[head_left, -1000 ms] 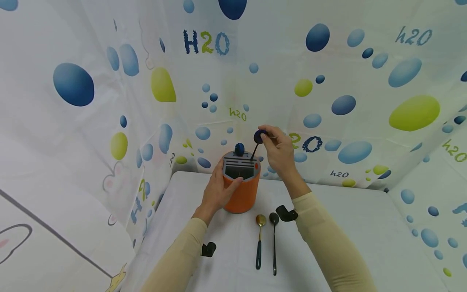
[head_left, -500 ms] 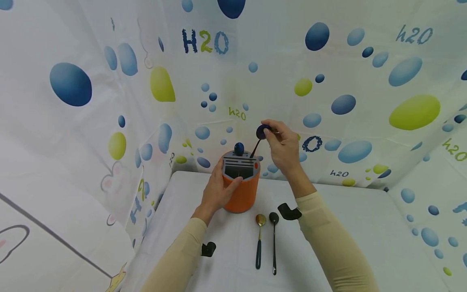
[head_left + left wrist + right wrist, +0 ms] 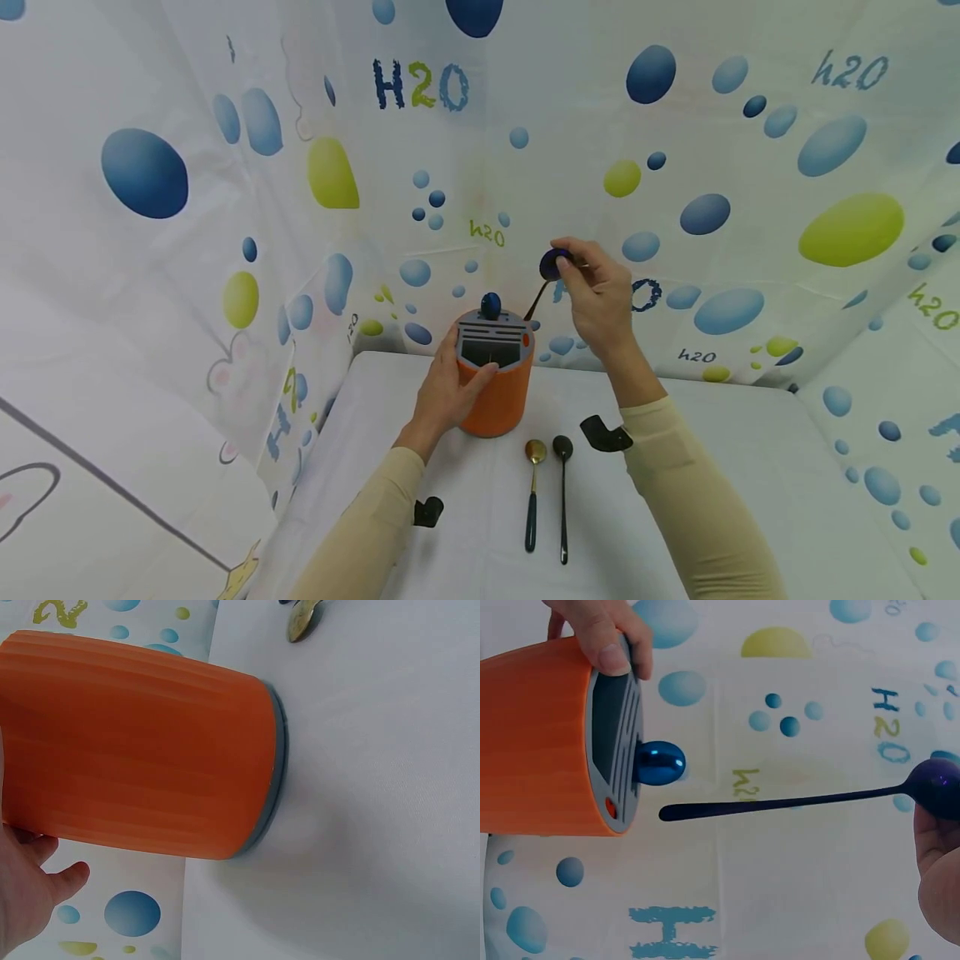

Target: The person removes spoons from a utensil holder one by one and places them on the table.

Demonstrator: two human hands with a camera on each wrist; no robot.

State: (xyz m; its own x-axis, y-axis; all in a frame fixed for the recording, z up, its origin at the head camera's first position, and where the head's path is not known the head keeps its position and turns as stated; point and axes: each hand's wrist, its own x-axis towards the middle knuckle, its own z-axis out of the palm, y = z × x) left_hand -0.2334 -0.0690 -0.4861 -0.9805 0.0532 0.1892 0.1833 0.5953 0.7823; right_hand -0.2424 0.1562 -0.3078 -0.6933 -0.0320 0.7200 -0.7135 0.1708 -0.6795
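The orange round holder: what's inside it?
A shiny blue rounded end, probably a spoon's, sticks up from the grey slotted top of the orange round holder. Anything deeper is covered, so I can't tell.

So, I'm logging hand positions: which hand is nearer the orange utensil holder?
Left. The left hand holds the orange utensil holder; the right hand is apart from it, above and to its right, holding a dark blue spoon by the bowl.
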